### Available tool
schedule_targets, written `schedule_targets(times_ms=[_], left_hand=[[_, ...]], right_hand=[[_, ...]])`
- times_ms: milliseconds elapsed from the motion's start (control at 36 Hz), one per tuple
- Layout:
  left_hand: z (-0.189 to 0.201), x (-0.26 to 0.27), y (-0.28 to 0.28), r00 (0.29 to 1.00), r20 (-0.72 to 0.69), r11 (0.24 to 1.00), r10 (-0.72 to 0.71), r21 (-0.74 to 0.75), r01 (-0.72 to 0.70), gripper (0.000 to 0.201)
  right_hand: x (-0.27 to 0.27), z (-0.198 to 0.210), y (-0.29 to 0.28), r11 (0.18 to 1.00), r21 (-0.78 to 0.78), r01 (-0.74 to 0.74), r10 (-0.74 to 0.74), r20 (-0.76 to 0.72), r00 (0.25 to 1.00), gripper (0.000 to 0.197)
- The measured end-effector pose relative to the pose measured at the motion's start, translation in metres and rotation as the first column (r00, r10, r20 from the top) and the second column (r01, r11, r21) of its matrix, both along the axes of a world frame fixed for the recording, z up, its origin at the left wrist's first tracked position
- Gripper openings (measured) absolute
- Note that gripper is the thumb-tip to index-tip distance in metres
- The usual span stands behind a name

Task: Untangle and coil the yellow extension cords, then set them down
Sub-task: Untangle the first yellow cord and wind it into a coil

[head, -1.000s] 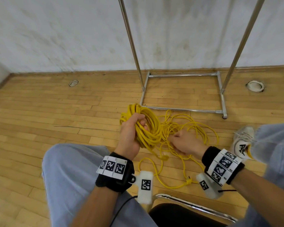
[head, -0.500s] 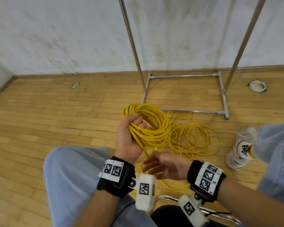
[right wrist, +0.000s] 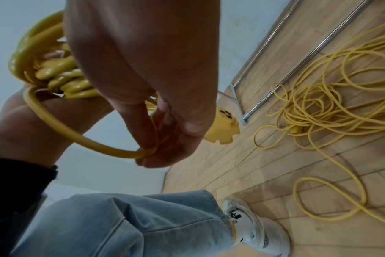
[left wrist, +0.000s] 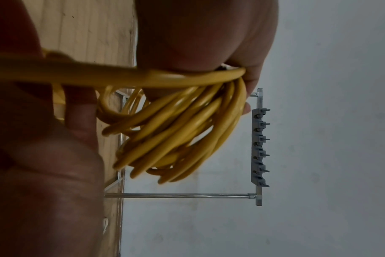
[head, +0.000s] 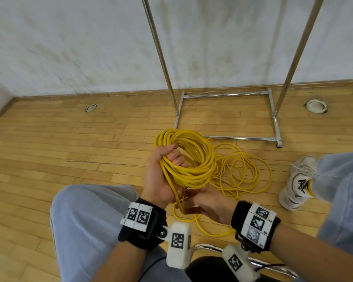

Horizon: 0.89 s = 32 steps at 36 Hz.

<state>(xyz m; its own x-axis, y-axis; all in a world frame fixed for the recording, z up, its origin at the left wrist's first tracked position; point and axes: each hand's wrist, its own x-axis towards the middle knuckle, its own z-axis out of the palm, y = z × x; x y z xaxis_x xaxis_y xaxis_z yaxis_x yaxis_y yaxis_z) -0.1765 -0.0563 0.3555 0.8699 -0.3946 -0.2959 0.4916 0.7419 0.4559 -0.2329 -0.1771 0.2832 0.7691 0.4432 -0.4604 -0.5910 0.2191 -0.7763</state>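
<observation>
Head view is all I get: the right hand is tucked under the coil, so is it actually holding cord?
Observer: Yes. In the right wrist view the right hand pinches a single strand of yellow cord between thumb and fingers.
Operator: Any plug near it? I see none.
Observer: A yellow socket end shows just past the right hand's fingers; what holds it is hidden.
Operator: And the left hand's hold on the coil?
Observer: The left wrist view shows the left hand with its fingers curled round the coil.
</observation>
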Motion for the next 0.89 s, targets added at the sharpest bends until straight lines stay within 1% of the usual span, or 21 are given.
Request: schedule_targets(times_ms=[56,83,167,194,222,278,306,389,417,472,694,722,750,806,833,889], left_hand=[[0.000,0.000,0.001,1.000,-0.008,1.000,0.008,0.013,-0.008,0.043],[-0.001,0.000,0.001,1.000,-0.014,1.000,0.013,0.022,-0.013,0.039],[-0.001,-0.001,0.000,1.000,-0.027,0.998,0.014,0.056,-0.013,0.018],[-0.001,-0.001,-0.001,1.000,-0.027,0.998,0.006,0.058,-0.005,0.016],[-0.002,-0.001,-0.002,1.000,-0.026,0.998,-0.003,0.056,0.005,0.020],[-0.003,-0.001,-0.003,0.999,-0.025,0.998,-0.020,0.051,0.021,0.031],[-0.003,-0.001,-0.003,0.999,-0.026,0.998,-0.027,0.051,0.028,0.034],[-0.004,-0.002,-0.005,0.999,-0.022,0.997,-0.046,0.053,0.047,0.040],[-0.004,-0.002,-0.006,0.998,-0.017,0.997,-0.055,0.052,0.056,0.044],[-0.004,-0.002,-0.007,0.998,-0.008,0.996,-0.069,0.056,0.069,0.047],[-0.003,-0.003,-0.007,0.995,0.024,0.993,-0.093,0.075,0.091,0.046],[-0.003,-0.003,-0.006,0.996,0.020,0.993,-0.090,0.075,0.089,0.046],[-0.003,-0.002,-0.006,0.996,0.015,0.994,-0.086,0.073,0.085,0.045],[-0.002,-0.002,-0.005,0.998,0.000,0.995,-0.070,0.073,0.070,0.040],[-0.002,-0.002,-0.006,0.998,-0.007,0.995,-0.063,0.081,0.064,0.037],[-0.001,-0.003,-0.007,0.998,-0.012,0.992,-0.056,0.109,0.057,0.030]], right_hand=[[-0.001,-0.002,0.001,0.999,-0.039,0.000,0.001,0.027,1.000,0.028],[-0.002,-0.003,0.002,0.998,-0.065,-0.010,0.013,0.048,0.999,0.027],[-0.002,-0.005,0.003,0.995,-0.094,-0.037,0.042,0.050,0.998,0.026],[-0.002,-0.005,0.003,0.993,-0.093,-0.066,0.070,0.038,0.997,0.022],[-0.002,-0.004,0.002,0.990,-0.088,-0.109,0.111,0.026,0.993,0.020],[-0.003,-0.001,0.001,0.982,-0.055,-0.183,0.183,-0.008,0.983,0.021],[-0.004,0.000,0.001,0.982,-0.033,-0.186,0.185,-0.018,0.983,0.024],[-0.003,0.000,0.006,0.998,-0.006,-0.069,0.068,-0.078,0.995,0.046],[-0.002,-0.001,0.007,0.999,-0.013,-0.036,0.035,-0.097,0.995,0.050],[0.000,-0.004,0.008,0.999,-0.031,-0.017,0.014,-0.112,0.994,0.048],[0.005,0.005,-0.003,0.961,-0.214,-0.178,0.182,-0.001,0.983,0.035],[0.005,0.006,-0.004,0.955,-0.220,-0.197,0.203,0.001,0.979,0.029],[0.004,0.008,-0.005,0.950,-0.214,-0.226,0.232,0.006,0.973,0.030],[0.002,0.006,-0.006,0.940,-0.174,-0.294,0.300,0.012,0.954,0.047],[0.001,0.005,-0.006,0.936,-0.149,-0.320,0.326,0.016,0.945,0.051],[-0.002,0.003,-0.003,0.942,-0.147,-0.302,0.313,0.059,0.948,0.056]])
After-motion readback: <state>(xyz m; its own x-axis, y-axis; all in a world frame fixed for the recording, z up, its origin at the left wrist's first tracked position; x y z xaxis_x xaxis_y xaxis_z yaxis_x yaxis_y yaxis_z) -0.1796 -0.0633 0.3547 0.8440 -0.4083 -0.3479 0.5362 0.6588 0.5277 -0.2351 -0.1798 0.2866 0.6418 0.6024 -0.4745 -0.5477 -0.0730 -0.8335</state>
